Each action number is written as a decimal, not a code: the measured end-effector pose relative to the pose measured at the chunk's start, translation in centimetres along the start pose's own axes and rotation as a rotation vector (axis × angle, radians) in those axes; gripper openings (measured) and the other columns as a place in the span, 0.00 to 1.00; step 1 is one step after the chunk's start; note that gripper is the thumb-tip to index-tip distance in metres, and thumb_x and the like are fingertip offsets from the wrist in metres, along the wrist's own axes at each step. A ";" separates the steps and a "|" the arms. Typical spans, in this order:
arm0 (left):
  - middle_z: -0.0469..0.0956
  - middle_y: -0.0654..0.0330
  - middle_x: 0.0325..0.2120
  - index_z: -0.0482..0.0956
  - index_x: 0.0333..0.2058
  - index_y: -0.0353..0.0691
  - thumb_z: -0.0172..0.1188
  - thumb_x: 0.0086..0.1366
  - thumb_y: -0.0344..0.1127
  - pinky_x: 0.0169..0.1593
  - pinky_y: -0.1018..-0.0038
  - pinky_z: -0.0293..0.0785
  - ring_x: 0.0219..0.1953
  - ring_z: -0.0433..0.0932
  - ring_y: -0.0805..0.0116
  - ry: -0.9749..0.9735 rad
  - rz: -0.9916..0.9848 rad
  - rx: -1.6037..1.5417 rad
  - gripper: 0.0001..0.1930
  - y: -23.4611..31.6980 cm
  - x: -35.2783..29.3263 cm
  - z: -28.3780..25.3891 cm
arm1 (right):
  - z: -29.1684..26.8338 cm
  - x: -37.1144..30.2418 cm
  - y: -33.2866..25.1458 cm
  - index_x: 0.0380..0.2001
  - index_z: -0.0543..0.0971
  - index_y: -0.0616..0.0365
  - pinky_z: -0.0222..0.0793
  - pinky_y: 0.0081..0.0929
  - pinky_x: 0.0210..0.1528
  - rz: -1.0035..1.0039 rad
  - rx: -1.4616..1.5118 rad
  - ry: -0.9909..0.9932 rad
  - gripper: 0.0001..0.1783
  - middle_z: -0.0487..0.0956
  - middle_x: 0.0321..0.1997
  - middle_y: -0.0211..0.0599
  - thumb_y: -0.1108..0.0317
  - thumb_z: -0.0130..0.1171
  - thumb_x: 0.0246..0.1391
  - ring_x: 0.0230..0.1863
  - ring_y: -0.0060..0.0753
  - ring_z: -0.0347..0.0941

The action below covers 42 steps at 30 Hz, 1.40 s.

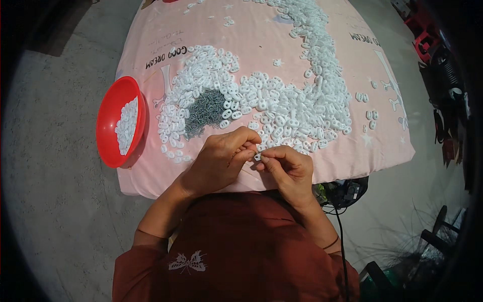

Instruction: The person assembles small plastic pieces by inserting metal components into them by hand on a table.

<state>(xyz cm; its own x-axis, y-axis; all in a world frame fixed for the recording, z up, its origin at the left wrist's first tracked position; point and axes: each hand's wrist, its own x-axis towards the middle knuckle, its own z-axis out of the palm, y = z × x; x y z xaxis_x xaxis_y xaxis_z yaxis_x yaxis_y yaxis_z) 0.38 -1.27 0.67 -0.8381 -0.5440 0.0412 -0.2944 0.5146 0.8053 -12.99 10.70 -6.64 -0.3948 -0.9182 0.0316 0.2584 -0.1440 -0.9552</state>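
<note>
My left hand (225,155) and my right hand (288,168) meet at the near edge of the cloth-covered table, fingertips almost touching. Between the right thumb and forefinger a small white plastic piece (258,156) shows in part. The left fingers are pinched together too, but what is in them is hidden. Just beyond the hands spreads a big pile of white oval plastic pieces with two holes (297,116). A heap of small grey screws (205,111) lies left of centre, ringed by more white ovals (173,118).
A red bowl (106,126) partly filled with white pieces (127,126) tilts at the table's left edge. The pink printed cloth (271,43) covers the table. Under the right front edge are a dark bag (352,191) and a black cable (342,241). Red stools (422,38) stand far right.
</note>
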 end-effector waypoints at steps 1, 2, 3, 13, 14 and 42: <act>0.80 0.54 0.29 0.75 0.40 0.32 0.58 0.62 0.28 0.38 0.74 0.78 0.33 0.82 0.66 0.000 0.000 -0.001 0.09 0.0 0.0 0.0 | 0.0 0.0 -0.1 0.35 0.80 0.68 0.76 0.17 0.35 -0.011 -0.020 -0.004 0.04 0.81 0.29 0.37 0.82 0.56 0.58 0.32 0.23 0.81; 0.80 0.54 0.29 0.75 0.40 0.32 0.58 0.62 0.28 0.38 0.74 0.78 0.32 0.82 0.66 0.003 -0.001 -0.002 0.09 0.0 0.0 0.0 | 0.0 0.0 -0.1 0.35 0.80 0.68 0.76 0.17 0.35 -0.011 -0.020 -0.003 0.04 0.81 0.29 0.37 0.82 0.56 0.58 0.32 0.23 0.81; 0.80 0.54 0.29 0.75 0.40 0.32 0.58 0.62 0.28 0.37 0.74 0.78 0.32 0.82 0.66 0.007 -0.003 -0.004 0.09 0.1 0.0 0.0 | 0.0 0.0 -0.1 0.35 0.80 0.68 0.76 0.17 0.35 -0.006 -0.011 0.000 0.04 0.81 0.29 0.37 0.82 0.56 0.58 0.32 0.23 0.81; 0.80 0.54 0.29 0.75 0.40 0.31 0.57 0.63 0.28 0.37 0.74 0.77 0.32 0.82 0.66 0.003 0.004 0.006 0.08 0.1 0.1 0.1 | -0.1 -0.1 0.1 0.34 0.80 0.67 0.76 0.17 0.34 -0.003 -0.019 -0.003 0.04 0.81 0.29 0.36 0.82 0.56 0.58 0.32 0.22 0.81; 0.80 0.54 0.29 0.75 0.40 0.31 0.57 0.63 0.28 0.37 0.74 0.77 0.32 0.82 0.65 -0.001 0.019 0.024 0.08 0.1 0.2 0.1 | -0.1 -0.1 0.0 0.34 0.80 0.67 0.76 0.17 0.34 -0.002 -0.019 -0.003 0.04 0.81 0.29 0.36 0.82 0.56 0.58 0.32 0.22 0.81; 0.77 0.51 0.29 0.75 0.38 0.34 0.55 0.63 0.24 0.35 0.65 0.75 0.32 0.79 0.51 -0.154 0.159 0.128 0.05 1.4 1.1 -0.4 | -0.6 -0.2 0.3 0.39 0.76 0.67 0.76 0.16 0.36 0.001 0.010 -0.047 0.05 0.82 0.34 0.37 0.81 0.56 0.59 0.34 0.22 0.82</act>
<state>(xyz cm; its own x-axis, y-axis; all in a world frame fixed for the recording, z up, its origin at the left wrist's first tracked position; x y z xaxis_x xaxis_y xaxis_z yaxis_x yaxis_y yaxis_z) -0.77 -1.39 2.05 -0.9357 -0.3470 0.0633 -0.2006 0.6711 0.7137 -13.38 11.09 -7.08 -0.3527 -0.9347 0.0448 0.2680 -0.1468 -0.9522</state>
